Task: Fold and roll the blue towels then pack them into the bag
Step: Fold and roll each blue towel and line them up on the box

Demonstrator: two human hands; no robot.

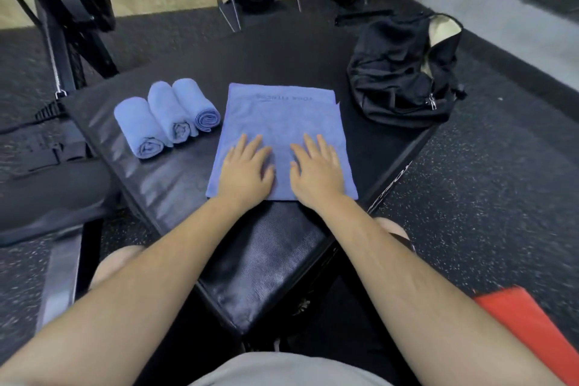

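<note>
Both palms lie flat on the near half of the folded towel [282, 116], left hand [247, 166] and right hand [316, 168] side by side, fingers straight and slightly spread, pressing down and gripping nothing. The towel sits mid-pad [260, 260], near edge under the wrists, far edge toward twelve o'clock. This looks like the smoothing before a roll. I would press creases out toward the sides, then curl the near edge under the fingertips and roll tight toward twelve, keeping both sides level so the ends do not cone. The pad's right edge runs close to the towel's corner at four o'clock, so drift little that way. At nine to ten o'clock three rolls [166, 117] lie touching, near the towel's left edge. Farther off, at one to two o'clock, the bag [401, 72] slumps with its mouth open, well apart, bare pad between.
</note>
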